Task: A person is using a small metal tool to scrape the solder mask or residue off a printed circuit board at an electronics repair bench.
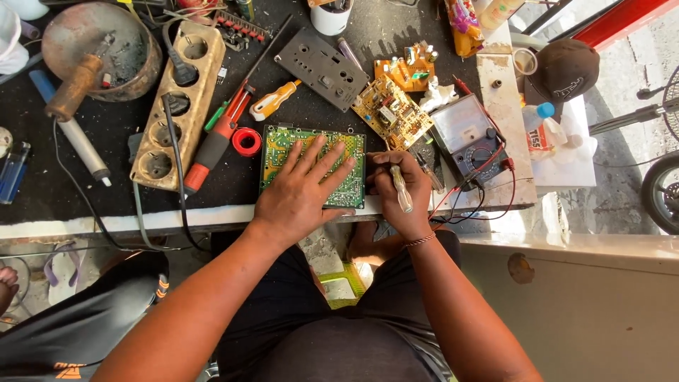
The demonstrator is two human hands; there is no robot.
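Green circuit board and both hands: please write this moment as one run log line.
left hand: flat on green circuit board | right hand: grips clear-handled tool at board's right edge | multimeter: right of hands

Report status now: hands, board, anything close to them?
Left hand flat on green board. Right hand grips clear-handled tool at board's right edge. Meter and leads close by.

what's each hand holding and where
Right hand grips a clear-handled screwdriver by its handle. Left hand holds nothing, pressing flat on the green circuit board.

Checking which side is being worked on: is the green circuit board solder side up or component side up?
Solder side up: the green circuit board shows flat traces, no parts, under the left hand.
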